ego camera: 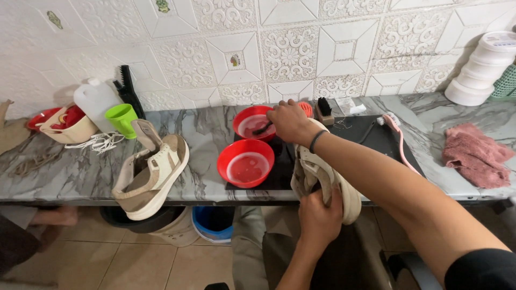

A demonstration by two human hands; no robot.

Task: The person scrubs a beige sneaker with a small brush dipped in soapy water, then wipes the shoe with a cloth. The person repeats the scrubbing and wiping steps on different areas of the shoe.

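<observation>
My right hand reaches to the far red bowl and grips a dark brush whose head dips into the liquid there. My left hand holds a beige sneaker by its side, below the counter's front edge, sole turned away from me. A second red bowl with liquid sits nearer on a black mat. The matching beige sneaker rests tilted on the marble counter to the left.
On the counter: green cup, white jug, black comb brush, white laces, beige basket, small brushes, pink toothbrush, pink rag, stacked white tubs. Blue bucket stands underneath.
</observation>
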